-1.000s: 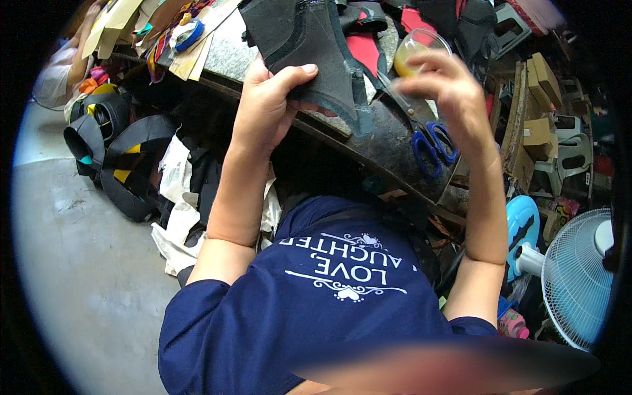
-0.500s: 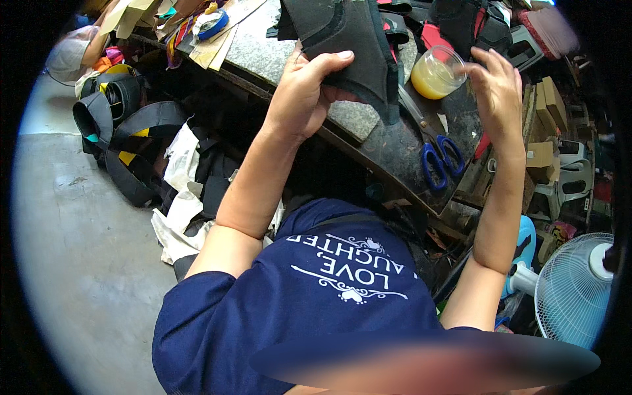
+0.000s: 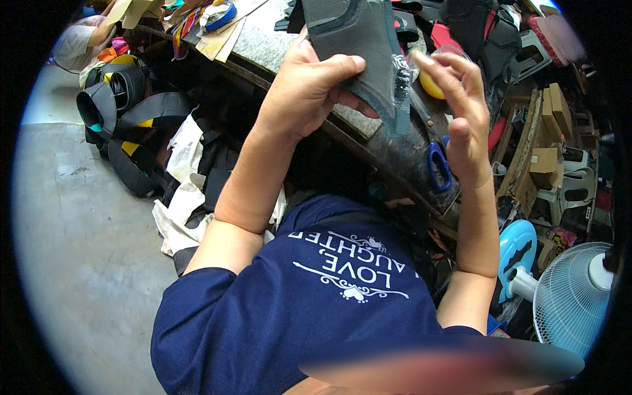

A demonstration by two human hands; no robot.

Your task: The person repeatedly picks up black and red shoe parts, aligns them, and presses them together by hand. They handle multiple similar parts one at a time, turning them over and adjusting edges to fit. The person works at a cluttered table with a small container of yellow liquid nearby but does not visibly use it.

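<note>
My left hand (image 3: 299,85) grips a black padded fabric piece (image 3: 355,52) by its near left edge, thumb on top and fingers underneath. A shiny wet-looking streak (image 3: 401,82) runs down the right margin of the piece. My right hand (image 3: 464,99) is just right of that margin, fingers apart and slightly bent, with nothing visible in it. Partly hidden behind its fingers is a clear plastic cup (image 3: 429,87) of yellowish liquid. Scissors with blue handles (image 3: 438,168) lie on the dark worktable (image 3: 388,155), one handle mostly covered by my right hand.
Black and red pieces (image 3: 467,26) crowd the table's far right. A blue tape roll (image 3: 220,16) and cardboard scraps (image 3: 220,43) lie far left. Black straps (image 3: 148,122) and white cloth (image 3: 184,148) are piled left. A fan (image 3: 569,296) stands right; another person (image 3: 79,43) is at upper left.
My right hand has moved left from beside the cup to the black piece's right margin. A shiny streak now shows there. The left hand keeps its grip; the piece has shifted slightly right.
</note>
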